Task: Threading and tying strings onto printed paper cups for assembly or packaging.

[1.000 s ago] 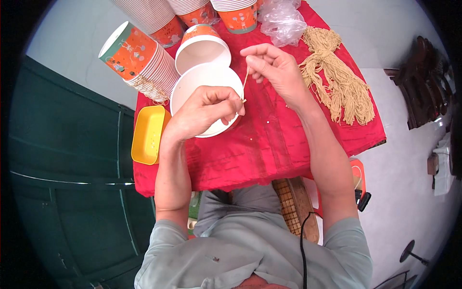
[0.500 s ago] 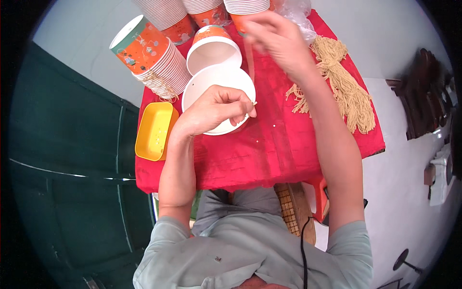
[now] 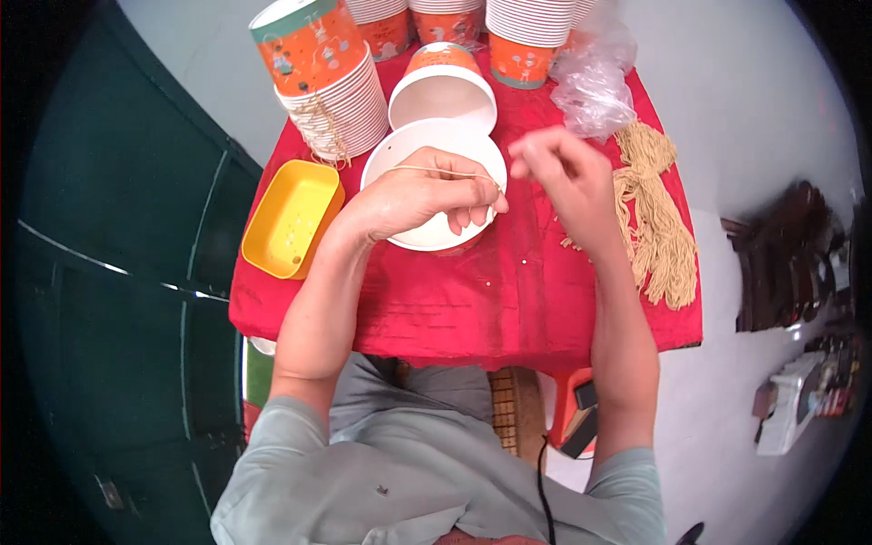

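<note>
Over a white paper tub [image 3: 374,173], my left hand [image 3: 422,195] pinches a thin tan cord [image 3: 445,171], which runs across the back of its fingers. My right hand [image 3: 563,173] is raised just to the right of it, fingers curled in and thumb side toward the left hand. Whether the right hand holds anything is too small to make out. Behind the first tub, a second tub [image 3: 442,95] lies on its side with its mouth facing me. A bundle of tan cords [image 3: 658,218] rests on the table right of my right hand.
On the red-covered table [image 3: 427,318], a yellow plastic box [image 3: 272,222] with small bits in it sits at left. Leaning behind it is a stack of orange-printed tubs [image 3: 341,113] with cords hanging on it. More stacked tubs [image 3: 522,59] and crumpled clear plastic [image 3: 595,82] stand at the back.
My right hand has come down and nearer from the back stacks to beside my left hand. The cord now shows across the left hand. The whole view has shifted slightly.
</note>
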Available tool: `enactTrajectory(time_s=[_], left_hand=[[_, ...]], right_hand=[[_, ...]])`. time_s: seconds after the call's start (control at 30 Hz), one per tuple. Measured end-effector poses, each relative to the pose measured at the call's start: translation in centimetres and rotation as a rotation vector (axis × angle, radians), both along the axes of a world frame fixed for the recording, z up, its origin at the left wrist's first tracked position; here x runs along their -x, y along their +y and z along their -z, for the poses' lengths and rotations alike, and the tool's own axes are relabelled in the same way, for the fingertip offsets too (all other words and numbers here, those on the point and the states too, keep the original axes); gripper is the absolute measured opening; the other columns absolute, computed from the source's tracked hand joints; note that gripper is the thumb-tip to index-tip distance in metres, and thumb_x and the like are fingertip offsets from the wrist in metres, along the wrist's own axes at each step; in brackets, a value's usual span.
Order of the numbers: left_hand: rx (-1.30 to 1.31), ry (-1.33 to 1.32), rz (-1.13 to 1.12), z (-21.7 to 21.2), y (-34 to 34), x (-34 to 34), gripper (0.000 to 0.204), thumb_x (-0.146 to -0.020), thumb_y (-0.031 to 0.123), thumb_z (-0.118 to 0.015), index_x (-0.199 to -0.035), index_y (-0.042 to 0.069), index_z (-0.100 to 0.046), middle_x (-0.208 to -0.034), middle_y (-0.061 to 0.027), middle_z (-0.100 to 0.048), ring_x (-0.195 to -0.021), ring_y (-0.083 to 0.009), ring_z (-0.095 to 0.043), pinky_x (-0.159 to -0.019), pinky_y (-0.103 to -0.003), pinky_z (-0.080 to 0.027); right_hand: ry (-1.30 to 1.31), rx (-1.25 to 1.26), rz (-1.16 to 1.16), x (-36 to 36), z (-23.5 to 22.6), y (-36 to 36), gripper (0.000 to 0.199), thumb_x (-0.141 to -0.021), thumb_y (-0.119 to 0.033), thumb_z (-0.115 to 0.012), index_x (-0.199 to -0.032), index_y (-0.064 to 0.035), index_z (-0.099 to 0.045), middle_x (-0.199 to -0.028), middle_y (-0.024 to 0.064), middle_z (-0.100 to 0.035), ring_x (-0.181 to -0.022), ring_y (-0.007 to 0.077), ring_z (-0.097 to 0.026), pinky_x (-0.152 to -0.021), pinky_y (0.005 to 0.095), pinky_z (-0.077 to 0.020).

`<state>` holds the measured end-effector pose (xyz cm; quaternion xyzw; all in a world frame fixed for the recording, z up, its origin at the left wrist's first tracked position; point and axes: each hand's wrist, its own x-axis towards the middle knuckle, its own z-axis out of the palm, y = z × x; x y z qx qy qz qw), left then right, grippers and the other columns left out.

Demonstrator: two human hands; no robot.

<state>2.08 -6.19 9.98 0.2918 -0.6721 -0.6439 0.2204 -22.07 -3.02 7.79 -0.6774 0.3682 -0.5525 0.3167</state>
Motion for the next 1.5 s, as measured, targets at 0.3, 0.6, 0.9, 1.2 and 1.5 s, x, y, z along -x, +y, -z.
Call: enactTrajectory(time_s=[0.3,0.6,0.9,1.2,1.5], left_hand=[[0.017,0.023,-0.021,0.0,0.2,-0.3,0.028,-0.106,0.024,-0.069,-0.105,0.000,-0.082,-0.084,-0.0015,-0.074,-0.075,-0.0068,-0.065,-0.071,-0.023,-0.054],[0.034,0.045,-0.045,0.6,0.0,-0.4,0.028,-0.106,0.026,-0.070,-0.107,0.001,-0.084,-0.086,-0.0042,-0.079,-0.075,-0.0080,-0.068,-0.072,-0.024,-0.056],[0.000,0.103,-0.141,0.9,-0.1,-0.5,0.026,-0.104,0.026,-0.073,-0.105,0.001,-0.081,-0.089,-0.0036,-0.079,-0.075,-0.0084,-0.070,-0.074,-0.024,-0.058],[-0.002,0.125,-0.122,1.2,-0.4,-0.9,0.020,-0.100,0.022,-0.078,-0.105,0.003,-0.081,-0.095,-0.0025,-0.078,-0.085,-0.0095,-0.072,-0.077,-0.027,-0.060],[-0.021,0.160,-0.091,1.3,-0.5,-1.1,0.018,-0.100,0.014,-0.080,-0.113,0.002,-0.078,-0.099,-0.0028,-0.078,-0.089,-0.0104,-0.073,-0.082,-0.028,-0.062]], right_hand=[[0.102,0.120,-0.100,-0.4,1.8,1.0,0.011,-0.100,-0.005,-0.075,-0.110,0.0004,-0.077,-0.107,0.0087,-0.071,-0.092,0.0137,-0.075,-0.078,0.0273,-0.0587],[0.085,0.110,-0.023,-1.2,2.1,1.5,0.007,-0.094,0.002,-0.075,-0.097,-0.0012,-0.069,-0.101,0.0069,-0.069,-0.085,0.0143,-0.071,-0.073,0.0272,-0.0553],[0.296,0.373,0.109,-2.2,2.7,2.1,0.020,-0.087,0.003,-0.083,-0.102,-0.0066,-0.074,-0.098,0.0076,-0.067,-0.081,0.0189,-0.070,-0.066,0.0333,-0.0578],[0.361,0.487,0.184,-2.3,3.1,1.9,0.025,-0.079,0.002,-0.089,-0.099,-0.0084,-0.078,-0.094,0.0039,-0.067,-0.078,0.0179,-0.070,-0.062,0.0331,-0.0552],[0.409,0.631,0.189,-2.1,3.1,1.6,0.028,-0.078,0.002,-0.090,-0.101,-0.0088,-0.078,-0.095,0.0041,-0.068,-0.073,0.0174,-0.069,-0.058,0.0317,-0.0537]])
